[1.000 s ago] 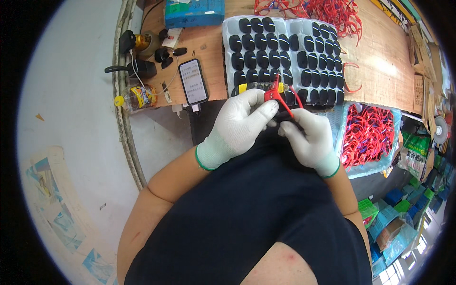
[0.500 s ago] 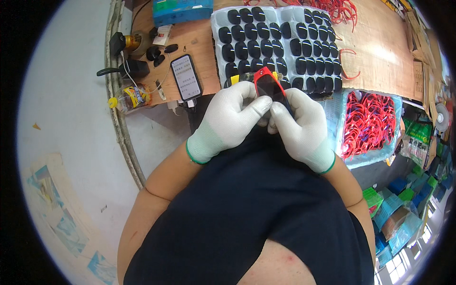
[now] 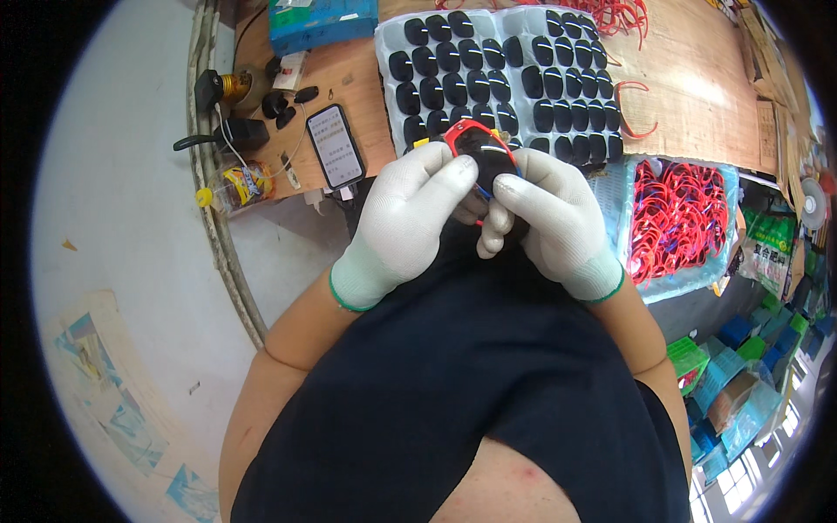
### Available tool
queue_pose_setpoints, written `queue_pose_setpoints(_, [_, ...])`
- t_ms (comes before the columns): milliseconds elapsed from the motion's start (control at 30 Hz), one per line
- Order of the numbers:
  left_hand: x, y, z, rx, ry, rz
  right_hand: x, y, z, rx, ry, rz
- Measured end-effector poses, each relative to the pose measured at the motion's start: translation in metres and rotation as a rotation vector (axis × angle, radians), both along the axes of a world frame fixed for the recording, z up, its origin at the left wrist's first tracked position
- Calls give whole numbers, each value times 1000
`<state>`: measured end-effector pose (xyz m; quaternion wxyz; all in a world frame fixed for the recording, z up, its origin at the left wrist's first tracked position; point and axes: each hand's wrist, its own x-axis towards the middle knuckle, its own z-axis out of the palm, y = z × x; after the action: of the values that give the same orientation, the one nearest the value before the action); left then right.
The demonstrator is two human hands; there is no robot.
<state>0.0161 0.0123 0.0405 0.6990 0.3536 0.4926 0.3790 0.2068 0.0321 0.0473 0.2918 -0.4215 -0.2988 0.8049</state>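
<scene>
Both of my hands wear white knitted gloves with green cuffs. Between them, in front of my chest, is a red sunglasses frame [image 3: 457,132], tilted. A dark lens [image 3: 495,163] shows at the frame, between my two thumbs; whether it is seated in the rim I cannot tell. My left hand [image 3: 408,202] is closed on the frame's left part, its thumb against the lens. My right hand [image 3: 558,209] grips the other side, thumb and fingers bent at the lens edge. Just beyond my hands, a white padded tray [image 3: 397,44] carries rows of dark lenses [image 3: 478,84].
A phone [image 3: 336,146], a blue box [image 3: 321,24] and a plastic bottle [image 3: 240,185] lie at the left of the wooden table [image 3: 697,87]. Red frames [image 3: 632,17] pile up at the back. On the right, a lined crate [image 3: 680,292] is full of red frames.
The red frame has turned flatter and shifted slightly left between my hands. My right thumb has come off my left one, and the right fingers now show below it. The view has shifted slightly.
</scene>
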Motion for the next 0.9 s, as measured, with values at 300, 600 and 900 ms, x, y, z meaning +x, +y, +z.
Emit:
queue_pose_setpoints(300, [-5,6,-6,45,141,-69,1,-5,1,263,-264,84])
queue_pose_setpoints(600, [2,-1,-9,146,35,-121,5,-12,7,982,-687,81])
queue_pose_setpoints(900, [8,1,-18,690,247,-160,20,-8,9,470,-388,140])
